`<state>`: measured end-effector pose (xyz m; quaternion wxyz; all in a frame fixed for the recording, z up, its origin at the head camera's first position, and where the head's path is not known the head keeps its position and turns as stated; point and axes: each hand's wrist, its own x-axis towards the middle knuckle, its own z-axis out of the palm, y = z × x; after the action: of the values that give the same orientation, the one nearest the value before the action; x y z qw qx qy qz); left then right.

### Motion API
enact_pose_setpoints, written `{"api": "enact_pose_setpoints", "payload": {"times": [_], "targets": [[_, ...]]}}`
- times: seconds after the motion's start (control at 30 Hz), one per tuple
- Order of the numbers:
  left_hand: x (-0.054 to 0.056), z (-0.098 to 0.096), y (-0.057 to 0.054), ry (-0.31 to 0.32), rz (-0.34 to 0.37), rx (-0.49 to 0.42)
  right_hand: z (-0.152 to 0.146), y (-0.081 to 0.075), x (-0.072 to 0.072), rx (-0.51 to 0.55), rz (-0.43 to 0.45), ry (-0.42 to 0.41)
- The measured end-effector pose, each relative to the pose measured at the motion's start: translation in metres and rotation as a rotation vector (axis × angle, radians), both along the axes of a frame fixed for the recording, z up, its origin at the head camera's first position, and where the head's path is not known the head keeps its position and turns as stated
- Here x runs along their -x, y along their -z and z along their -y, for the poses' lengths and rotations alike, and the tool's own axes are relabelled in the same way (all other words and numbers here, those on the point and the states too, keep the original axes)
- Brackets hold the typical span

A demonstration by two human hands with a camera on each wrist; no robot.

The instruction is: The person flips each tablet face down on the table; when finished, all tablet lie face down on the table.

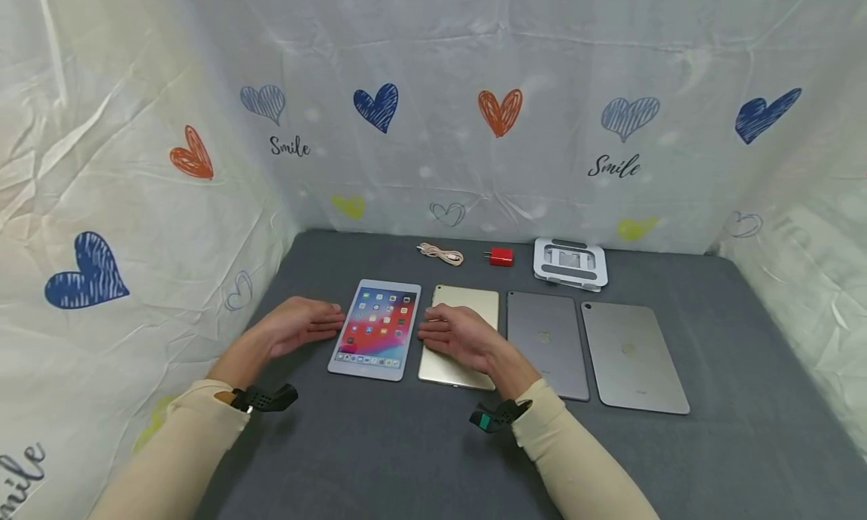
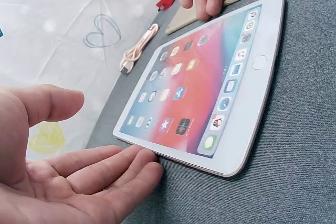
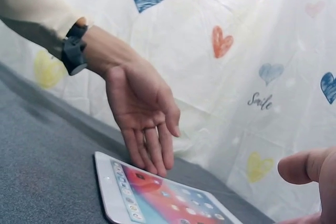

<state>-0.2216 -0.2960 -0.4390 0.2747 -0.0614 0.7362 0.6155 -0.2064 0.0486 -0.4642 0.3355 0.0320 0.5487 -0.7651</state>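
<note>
A white tablet (image 1: 375,330) lies face up on the grey cloth, its screen lit with rows of app icons. My left hand (image 1: 301,326) is at its left edge, fingers extended and palm facing it; in the left wrist view the fingertips (image 2: 149,169) are by the tablet's side. On the other side, my right hand (image 1: 463,339) is held over a gold tablet (image 1: 467,298) lying face down, its fingers straight and pointing toward the white tablet's right edge. Neither hand grips anything. The right wrist view shows only part of the right hand, mainly the thumb (image 3: 302,169).
Right of the gold tablet lie a dark grey tablet (image 1: 545,339) and a silver-grey tablet (image 1: 633,354), both face down. Along the back are a coiled cable (image 1: 442,254), a red charger plug (image 1: 501,256) and a folded grey-white stand (image 1: 570,263). Heart-printed curtains (image 1: 433,159) surround the table.
</note>
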Motion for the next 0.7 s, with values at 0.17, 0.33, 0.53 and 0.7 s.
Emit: {"api": "enact_pose_setpoints", "payload": {"times": [0.17, 0.33, 0.53, 0.7], "targets": [[0.001, -0.001, 0.004, -0.012, -0.006, 0.014, 0.002, 0.002, 0.000, 0.004, 0.001, 0.007], [0.002, -0.001, 0.006, -0.019, -0.004, 0.007, 0.005, 0.002, -0.002, 0.001, -0.008, 0.010], [0.003, -0.001, 0.007, -0.028, 0.015, -0.009, 0.010, 0.001, -0.003, 0.006, -0.012, 0.000], [0.002, -0.001, 0.008, -0.063, 0.021, 0.004, 0.012, 0.000, -0.002, 0.010, -0.002, 0.023]]}}
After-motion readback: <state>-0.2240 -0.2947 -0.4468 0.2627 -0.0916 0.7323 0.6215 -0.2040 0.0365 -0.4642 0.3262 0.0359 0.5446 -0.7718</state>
